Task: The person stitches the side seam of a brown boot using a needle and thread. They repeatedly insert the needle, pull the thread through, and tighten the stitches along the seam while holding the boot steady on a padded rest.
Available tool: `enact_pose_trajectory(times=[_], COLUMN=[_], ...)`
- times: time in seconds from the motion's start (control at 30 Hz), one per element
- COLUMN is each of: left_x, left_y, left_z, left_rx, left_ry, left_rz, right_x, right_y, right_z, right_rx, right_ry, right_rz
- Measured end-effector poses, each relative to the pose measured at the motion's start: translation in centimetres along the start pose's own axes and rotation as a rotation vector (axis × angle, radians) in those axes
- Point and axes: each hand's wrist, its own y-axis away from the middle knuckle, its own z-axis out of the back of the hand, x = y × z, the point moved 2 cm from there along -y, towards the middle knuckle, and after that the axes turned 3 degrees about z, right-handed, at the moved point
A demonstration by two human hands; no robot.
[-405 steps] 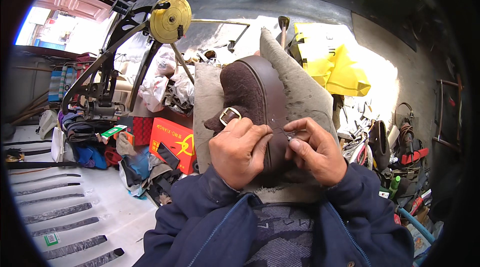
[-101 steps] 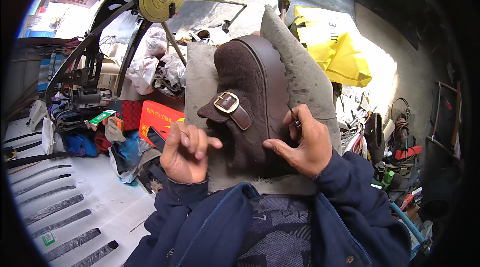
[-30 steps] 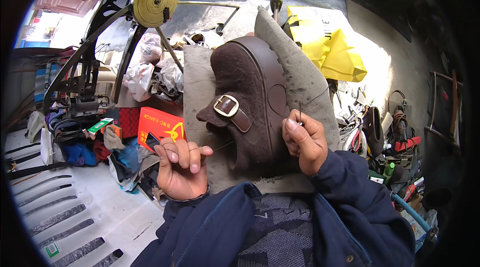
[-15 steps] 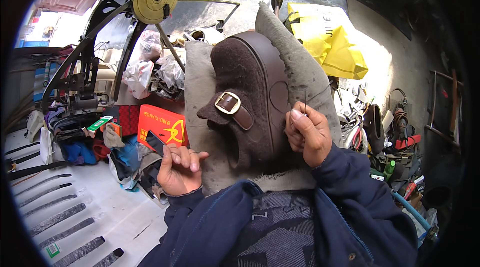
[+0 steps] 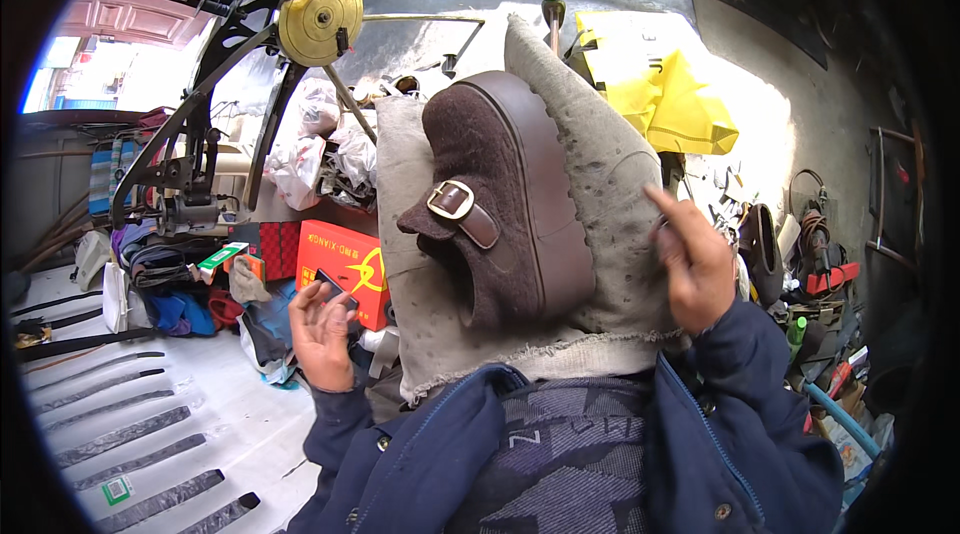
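A dark brown felt shoe [image 5: 460,139] with a strap and a gold buckle [image 5: 450,200] lies tilted on its side, its thick brown sole turned to the right. Under it a stained grey cloth [image 5: 610,169] covers my lap. My left hand [image 5: 322,339] is off the shoe's left side, fingers apart and loosely bent, beside a red box [image 5: 370,279]. To the right of the sole, and apart from it, is my right hand [image 5: 695,264]. Its index finger is stretched out and the other fingers curl in; what they hold is too small to make out.
A black iron machine with a brass wheel [image 5: 320,19] stands at the far left. A yellow bag [image 5: 685,99] is at the far right. Dark strips [image 5: 125,434] lie on a white surface at the lower left. Tools and clutter [image 5: 820,279] crowd the right side.
My right hand has moved right, away from the sole, and its pinch with a thin needle-like piece showing has changed to a stretched index finger. My left hand has shifted left and its fingers have spread.
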Motion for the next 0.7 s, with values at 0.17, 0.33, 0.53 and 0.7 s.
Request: enact_pose_trajectory(times=[0.17, 0.33, 0.53, 0.7], left_x=[-5.7, -7.5, -7.8, -7.6], left_y=[3.2, 0.3, -0.6, -0.6], left_z=[-10.4, -13.8, -16.1, -16.4], left_rx=[0.509, 0.821, 0.818, 0.777], left_ry=[0.670, 0.434, 0.268, 0.333], left_rz=[0.254, 0.324, 0.356, 0.390], right_x=[4.6, 4.9, 4.8, 5.3], right_y=[2.1, 1.5, 0.7, 0.7], right_z=[-4.6, -4.8, -4.9, -4.2], right_rx=[0.232, 0.247, 0.234, 0.311], right_ry=[-0.358, -0.343, -0.283, -0.232], right_rz=[-0.001, -0.036, 0.047, 0.068])
